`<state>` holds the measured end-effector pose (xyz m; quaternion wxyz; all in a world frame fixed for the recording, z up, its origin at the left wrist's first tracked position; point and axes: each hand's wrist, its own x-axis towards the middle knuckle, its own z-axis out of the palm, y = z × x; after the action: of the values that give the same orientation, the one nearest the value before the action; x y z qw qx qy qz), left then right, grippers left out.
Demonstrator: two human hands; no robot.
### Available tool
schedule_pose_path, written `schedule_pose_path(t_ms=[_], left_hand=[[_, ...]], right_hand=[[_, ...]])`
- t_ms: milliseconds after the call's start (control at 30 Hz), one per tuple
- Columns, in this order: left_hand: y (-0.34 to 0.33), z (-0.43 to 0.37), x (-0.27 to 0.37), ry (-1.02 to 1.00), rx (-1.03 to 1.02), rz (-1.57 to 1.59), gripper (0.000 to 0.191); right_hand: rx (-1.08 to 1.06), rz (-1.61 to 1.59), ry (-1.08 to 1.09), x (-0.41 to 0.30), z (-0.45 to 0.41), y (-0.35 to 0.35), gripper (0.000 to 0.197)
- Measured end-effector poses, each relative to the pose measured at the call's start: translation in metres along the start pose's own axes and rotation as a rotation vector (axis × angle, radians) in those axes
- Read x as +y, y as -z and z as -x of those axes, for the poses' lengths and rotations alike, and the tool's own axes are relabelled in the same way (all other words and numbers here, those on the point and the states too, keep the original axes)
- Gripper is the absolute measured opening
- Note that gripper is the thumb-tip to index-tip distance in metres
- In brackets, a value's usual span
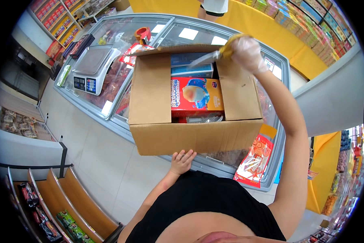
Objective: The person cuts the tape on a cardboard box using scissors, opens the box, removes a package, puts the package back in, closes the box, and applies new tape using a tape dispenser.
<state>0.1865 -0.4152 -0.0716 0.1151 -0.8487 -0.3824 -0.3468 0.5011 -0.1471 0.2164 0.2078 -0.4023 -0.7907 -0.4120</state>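
Note:
An open cardboard box (197, 136) rests on a glass-topped display freezer (121, 121), its side flaps spread. Inside lie a red and yellow packaged carton (197, 94), blue cartons (192, 70) behind it and a clear plastic-wrapped item (204, 118) at the near side. My right hand (247, 53), in a thin clear glove, grips the yellow handles of scissors (207, 57) over the box's far right part, blades pointing left. My left hand (182, 162) rests against the lower front edge of the box, fingers apart, holding nothing.
A white weighing scale (92, 70) and a red tape dispenser (143, 34) sit on the freezer left of and behind the box. A red snack packet (256, 161) lies at the near right. A person (213, 7) stands beyond the freezer. Shelves (69, 197) are at lower left.

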Motion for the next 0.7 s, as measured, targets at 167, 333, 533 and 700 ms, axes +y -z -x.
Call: schedule_pose_path(t_ms=[167,333,533,700], left_hand=[[0.0,0.005,0.0,-0.011,-0.033,0.025,0.042],[-0.001,0.004,0.002,0.006,-0.046,0.042,0.046],[0.005,0.01,-0.005,-0.045,-0.122,0.031,0.043],[0.005,0.006,-0.014,-0.078,-0.155,0.04,0.042]], right_hand=[[-0.058,-0.048,-0.342,0.04,-0.048,-0.061,0.019],[-0.347,-0.066,-0.638,0.047,-0.074,-0.116,0.012],[-0.882,-0.416,-0.836,0.026,-0.072,-0.182,0.032],[-1.307,-0.31,-0.508,0.015,-0.018,-0.228,0.032]])
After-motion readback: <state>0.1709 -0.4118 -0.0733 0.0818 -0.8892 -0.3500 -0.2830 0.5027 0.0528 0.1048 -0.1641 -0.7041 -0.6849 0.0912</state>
